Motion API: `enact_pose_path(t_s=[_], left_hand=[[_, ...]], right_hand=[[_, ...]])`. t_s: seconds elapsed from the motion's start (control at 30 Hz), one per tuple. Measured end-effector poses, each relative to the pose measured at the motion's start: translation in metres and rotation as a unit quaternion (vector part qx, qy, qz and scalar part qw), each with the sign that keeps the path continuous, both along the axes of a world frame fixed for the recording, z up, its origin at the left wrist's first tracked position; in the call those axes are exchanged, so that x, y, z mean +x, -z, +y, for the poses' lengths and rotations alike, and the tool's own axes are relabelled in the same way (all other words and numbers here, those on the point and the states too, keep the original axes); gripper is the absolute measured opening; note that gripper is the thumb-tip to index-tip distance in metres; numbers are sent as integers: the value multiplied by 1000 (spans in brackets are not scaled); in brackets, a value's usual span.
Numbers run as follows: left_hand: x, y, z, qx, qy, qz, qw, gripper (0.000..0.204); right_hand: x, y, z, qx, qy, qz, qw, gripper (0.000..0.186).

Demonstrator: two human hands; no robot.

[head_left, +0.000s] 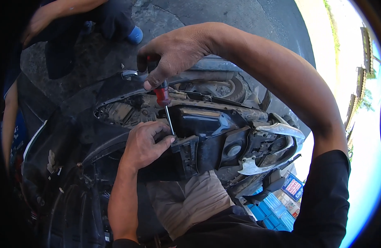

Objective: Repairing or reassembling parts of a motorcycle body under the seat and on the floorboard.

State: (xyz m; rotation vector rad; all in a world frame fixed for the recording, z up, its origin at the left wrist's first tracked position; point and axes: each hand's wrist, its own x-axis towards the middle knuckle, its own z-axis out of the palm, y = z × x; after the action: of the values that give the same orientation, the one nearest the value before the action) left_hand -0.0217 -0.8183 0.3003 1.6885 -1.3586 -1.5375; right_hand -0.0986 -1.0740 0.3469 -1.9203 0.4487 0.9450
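Fingers of left hand [145, 144] half-curled beside tip of screwdriver [164, 99], near lower-left corner of glossy black box [207, 122]; whether anything pinched, cannot tell. Right hand [174, 53], above-left of box, wrapped round handle. Judgement: keep shaft aligned, press while turning.

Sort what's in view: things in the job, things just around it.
In the job:
red-handled screwdriver, held in the right hand;
left hand, beside its tip;
motorbike under both.

Just around:
blue containers;
blue sign;
another person's blue footwear.
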Motion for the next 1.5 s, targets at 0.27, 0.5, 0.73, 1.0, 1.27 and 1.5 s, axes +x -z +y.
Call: enact_pose_path(t_s=[0.27,0.5,0.73,1.0,1.27,1.5], left_hand=[[-6,-7,-4,-24,6,-33,999,30],[-10,0,2,-86,0,-78,993,31],[-14,0,-2,-71,19,-76,994,28],[-4,1,4,-65,10,-76,995,29],[-4,5,5,-73,31,-67,995,36],[-1,5,4,-78,27,-80,993,39]], right_hand=[[4,-5,5,-8,41,13,999,64],[8,9,0,19,-55,-7,998,66],[3,13,-2,10,-51,-34,998,61],[-19,31,29,141,39,58,987,49],[-33,3,-2,75,184,-28,980,40],[-33,-1,1,87,188,-33,978,39]])
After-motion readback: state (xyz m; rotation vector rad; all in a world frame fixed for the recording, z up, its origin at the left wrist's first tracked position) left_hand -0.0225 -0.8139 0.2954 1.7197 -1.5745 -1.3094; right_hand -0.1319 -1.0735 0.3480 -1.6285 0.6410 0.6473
